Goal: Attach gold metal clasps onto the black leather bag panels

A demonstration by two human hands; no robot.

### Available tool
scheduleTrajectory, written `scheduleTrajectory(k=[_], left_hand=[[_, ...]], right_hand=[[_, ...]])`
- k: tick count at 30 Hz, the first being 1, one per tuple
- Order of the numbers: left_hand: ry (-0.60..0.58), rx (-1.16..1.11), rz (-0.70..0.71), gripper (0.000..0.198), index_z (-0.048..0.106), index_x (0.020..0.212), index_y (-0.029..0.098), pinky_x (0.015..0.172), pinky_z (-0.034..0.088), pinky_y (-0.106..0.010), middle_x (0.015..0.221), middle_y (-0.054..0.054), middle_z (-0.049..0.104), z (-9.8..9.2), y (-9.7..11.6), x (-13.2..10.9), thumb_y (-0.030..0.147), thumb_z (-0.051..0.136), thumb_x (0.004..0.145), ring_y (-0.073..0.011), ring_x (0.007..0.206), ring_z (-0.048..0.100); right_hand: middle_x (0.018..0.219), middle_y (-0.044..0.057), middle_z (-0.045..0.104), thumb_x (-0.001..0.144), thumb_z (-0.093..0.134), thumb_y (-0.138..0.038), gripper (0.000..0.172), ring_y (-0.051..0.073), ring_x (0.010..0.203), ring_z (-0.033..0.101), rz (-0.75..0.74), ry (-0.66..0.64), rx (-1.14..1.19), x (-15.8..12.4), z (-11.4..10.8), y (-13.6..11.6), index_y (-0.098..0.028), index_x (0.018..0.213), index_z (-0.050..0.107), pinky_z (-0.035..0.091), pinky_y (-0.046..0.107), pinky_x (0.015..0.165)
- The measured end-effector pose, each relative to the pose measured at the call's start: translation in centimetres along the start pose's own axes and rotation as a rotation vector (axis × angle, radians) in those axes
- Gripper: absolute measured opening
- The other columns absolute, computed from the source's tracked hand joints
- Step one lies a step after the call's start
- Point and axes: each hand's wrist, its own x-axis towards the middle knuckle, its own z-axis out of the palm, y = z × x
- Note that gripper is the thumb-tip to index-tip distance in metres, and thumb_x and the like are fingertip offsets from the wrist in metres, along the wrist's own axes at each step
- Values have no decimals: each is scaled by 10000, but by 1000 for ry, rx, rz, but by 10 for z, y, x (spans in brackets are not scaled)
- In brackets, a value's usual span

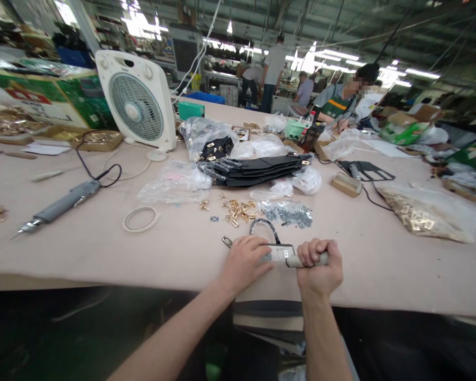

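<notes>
My right hand [318,264] is wrapped round a pale grey rod-like tool [292,261], whose blunt end points left over a flat piece [278,253]. This piece has a light grey face, a dark edge and a small metal fitting near the tool's end. Fingers stretched out, my left hand [246,261] lies on the piece's left part and hides it. Behind it a dark strap loop [265,222] arches up from the piece. A dark strap end with a metal fitting [227,241] sticks out left of my left hand.
Gold buckles [240,210] and thin grey metal plates [291,212] lie ahead, before stacked black pieces [257,168]. Leftward are a tape roll [139,218], an electric screwdriver [63,206] and a fan [137,100]. A bag of metal parts [420,211] sits right. A co-worker [337,100] works across the table.
</notes>
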Motion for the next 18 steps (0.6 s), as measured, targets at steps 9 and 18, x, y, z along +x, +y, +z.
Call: scheduleTrajectory(k=[9,18], left_hand=[[77,-62,21,174,754,1101,268,1045,484,-447,1292,-44,720,4,-7,-8,336,674,961,-240,1213,629],[47,-97,-3,202,753,1115,252,1018,515,-428,1294,-44,721,7,-14,-6,245,635,952,-239,1226,615]], right_hand=[[493,-81,324,1003,506,-429,435,73,385,277,-101,-78,-62,-26,15,38,-210,628,502,258,225,427],[483,-81,323,965,530,-353,367,86,384,276,-172,-92,-81,-32,20,48,-217,624,517,264,241,428]])
